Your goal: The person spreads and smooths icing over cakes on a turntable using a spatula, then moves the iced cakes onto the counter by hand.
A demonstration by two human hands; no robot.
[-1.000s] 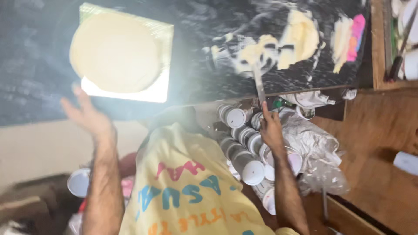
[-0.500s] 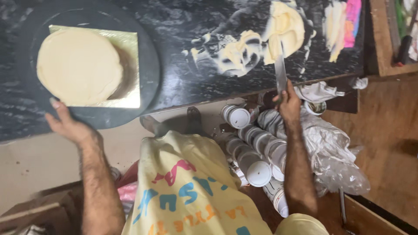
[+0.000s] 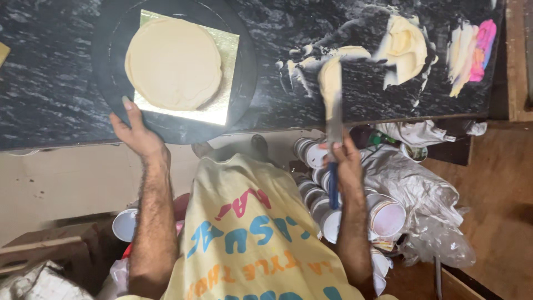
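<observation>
While I'm looking straight down from the head cam, my left hand (image 3: 135, 131) is spread open with the fingers apart, fingertips resting on the near rim of the round black turntable (image 3: 244, 72). It's not gripping anything, just touching the edge. On the turntable sits a square gold cake board (image 3: 225, 53), a bit tilted relative to the counter edge, and a round pale cake layer (image 3: 173, 63) lies flat on that board, covering most of it and leaving the corners showing.

My right hand (image 3: 345, 161) is closed tight around the blue handle of a palette knife (image 3: 333, 108). The blade points away from me over the black marble counter (image 3: 50, 83) and its tip is loaded with a thick smear of cream (image 3: 330, 78). The blade is well off to the right of the turntable, not touching the cake.

Further right on the counter there's a bigger blob of cream frosting (image 3: 404, 47), with streaks smeared around it, and past that a patch of pink and pale frosting (image 3: 476, 47) near the counter's end.

Below the counter edge, by my right arm, is a cluster of small white tubs (image 3: 386, 216) and some crumpled clear plastic wrap (image 3: 427, 233). My yellow shirt (image 3: 250, 239) with coloured lettering fills the bottom middle.
</observation>
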